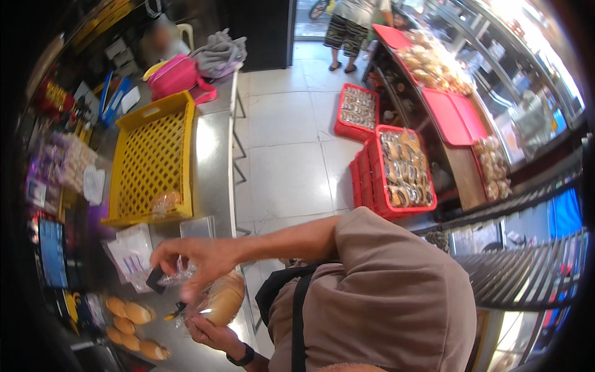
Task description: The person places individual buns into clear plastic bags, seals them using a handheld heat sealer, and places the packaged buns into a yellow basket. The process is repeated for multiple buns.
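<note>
My left hand (pixel 214 335), with a black watch on its wrist, grips the lower end of a clear plastic bag of bread (pixel 224 300). Above the bag my right hand (pixel 201 257) is curled, slightly blurred, with crinkled clear plastic (pixel 176 273) between thumb and fingers. Whether that plastic is part of the bread bag I cannot tell. Just beyond these fingertips a dark block-like object (pixel 155 279) rests on the metal table (pixel 212 139). Close to the bag lies a small black and yellow item (pixel 176 312), its kind unclear. Several loose bread rolls (pixel 129 325) lie farther left.
A yellow crate (pixel 152 161) holding one bagged item stands up the table, near a pink bag (pixel 173 77). Flat plastic bags (pixel 131 251) lie beside my right hand. Red crates (pixel 403 170) of packed goods stand on the floor. Another person (pixel 353 31) stands by the doorway.
</note>
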Available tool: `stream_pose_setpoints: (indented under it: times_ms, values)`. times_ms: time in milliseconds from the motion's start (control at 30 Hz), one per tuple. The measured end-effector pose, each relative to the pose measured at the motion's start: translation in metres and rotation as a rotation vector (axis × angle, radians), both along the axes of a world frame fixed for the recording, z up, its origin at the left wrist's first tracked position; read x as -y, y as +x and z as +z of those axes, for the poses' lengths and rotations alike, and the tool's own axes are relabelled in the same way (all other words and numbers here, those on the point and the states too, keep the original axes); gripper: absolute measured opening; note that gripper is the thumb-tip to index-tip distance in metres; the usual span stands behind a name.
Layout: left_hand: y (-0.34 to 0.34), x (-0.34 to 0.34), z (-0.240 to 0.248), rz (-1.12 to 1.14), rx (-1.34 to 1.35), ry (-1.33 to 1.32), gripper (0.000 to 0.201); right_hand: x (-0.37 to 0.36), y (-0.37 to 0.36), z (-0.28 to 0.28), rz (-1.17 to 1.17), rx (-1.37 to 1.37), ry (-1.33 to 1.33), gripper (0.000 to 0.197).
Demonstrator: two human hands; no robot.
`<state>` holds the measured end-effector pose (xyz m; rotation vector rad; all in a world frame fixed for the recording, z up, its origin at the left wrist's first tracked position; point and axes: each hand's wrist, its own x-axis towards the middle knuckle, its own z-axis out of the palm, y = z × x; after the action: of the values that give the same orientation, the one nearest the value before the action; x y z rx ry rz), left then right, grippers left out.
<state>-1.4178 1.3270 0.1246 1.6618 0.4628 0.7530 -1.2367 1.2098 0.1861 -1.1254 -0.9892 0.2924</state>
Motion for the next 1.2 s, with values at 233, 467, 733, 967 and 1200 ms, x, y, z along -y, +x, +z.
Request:
stream_pose_setpoints:
  times_ms: [233, 467, 733, 967, 1200]
  values:
    - [0.058, 0.015, 0.000, -0.081, -0.011, -0.131, 0.047, 0.060, 0.014, -0.029, 0.170, -0.520, -0.161, 0.032]
    - [0.038, -0.001, -0.059, -0.330, -0.369, 0.180, 0.048, 0.062, 0.004, -0.005, 0.025, 0.026, -0.290, 0.016]
    - [0.011, 0.013, -0.015, -0.623, -0.390, -0.224, 0.047, 0.009, -0.044, -0.022, 0.032, 0.416, -0.168, 0.018]
    - [0.027, 0.015, -0.014, -0.512, -0.260, -0.301, 0.050, -0.006, -0.042, 0.033, 0.221, 0.669, -0.655, 0.053]
    - [0.046, -0.001, -0.005, -0.286, 0.197, -0.806, 0.054, 0.029, 0.020, -0.011, 0.111, 0.991, -0.199, 0.098]
